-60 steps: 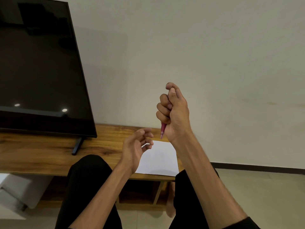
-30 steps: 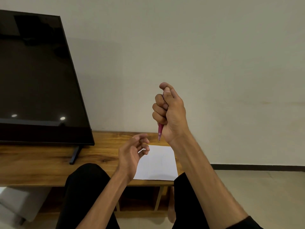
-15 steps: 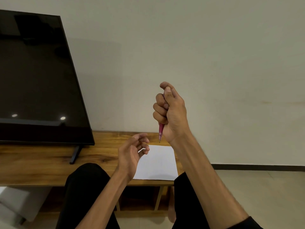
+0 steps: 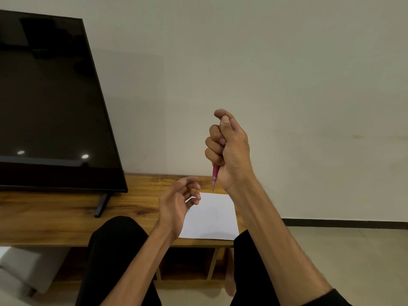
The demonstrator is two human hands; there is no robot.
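My right hand point(image 4: 229, 151) is raised in front of the wall and grips a red pen point(image 4: 215, 176) in its fist, thumb on the top end, tip pointing down. Only the pen's lower end shows below the fist. A blank white sheet of paper point(image 4: 214, 217) lies on the low wooden bench point(image 4: 55, 217) beneath the pen. My left hand point(image 4: 176, 206) hovers over the sheet's left edge, palm turned up, fingers loosely curled, holding nothing.
A large black TV point(image 4: 48, 102) stands on the bench at the left on a thin black foot point(image 4: 101, 205). My knees in black trousers point(image 4: 114, 250) are against the bench's front edge. A plain wall rises behind; tiled floor point(image 4: 353, 250) lies at the right.
Over two seconds the view shifted slightly; both hands have stayed almost still, the right hand keeping its grip on the pen above the paper.
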